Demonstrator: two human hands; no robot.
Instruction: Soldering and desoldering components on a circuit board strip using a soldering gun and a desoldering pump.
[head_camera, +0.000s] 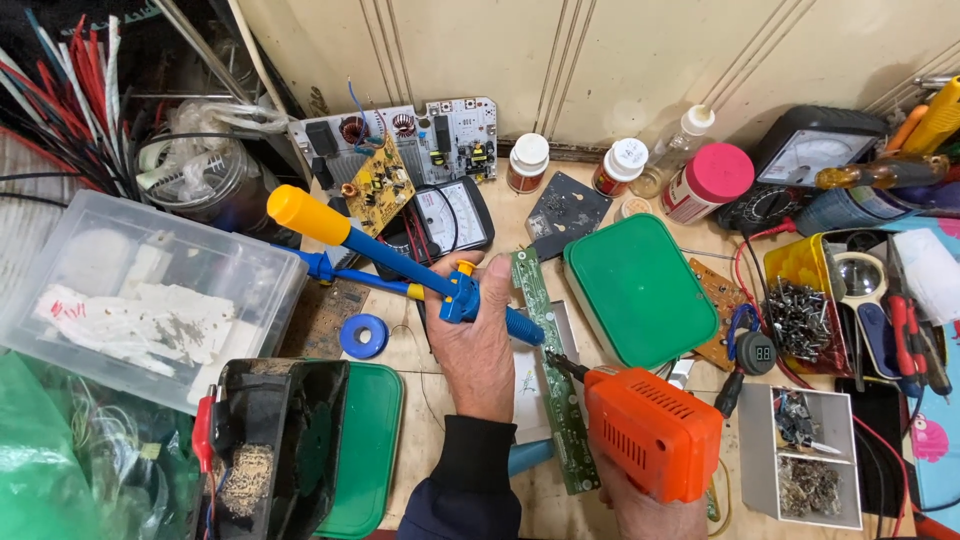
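Desoldering in hand: left hand (478, 335) is gripping a blue desoldering pump (400, 265) over the narrow green circuit board (548, 370) lying mid-bench; right hand (640, 505) is clenching an orange soldering gun (650, 430), tip touching the board; next move likely calling for the pump nozzle beside the heated joint.

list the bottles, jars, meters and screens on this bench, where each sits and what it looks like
Small jar: back centre, white cap, brown label.
Second jar: right of it, white cap, red label.
Clear bottle: against the wall, white cap.
Round tub: pink lid, white label.
Dial meter: behind the left hand, black case, white face.
Bigger dial meter: back right, dark case.
Small round display: right of the green lid, black.
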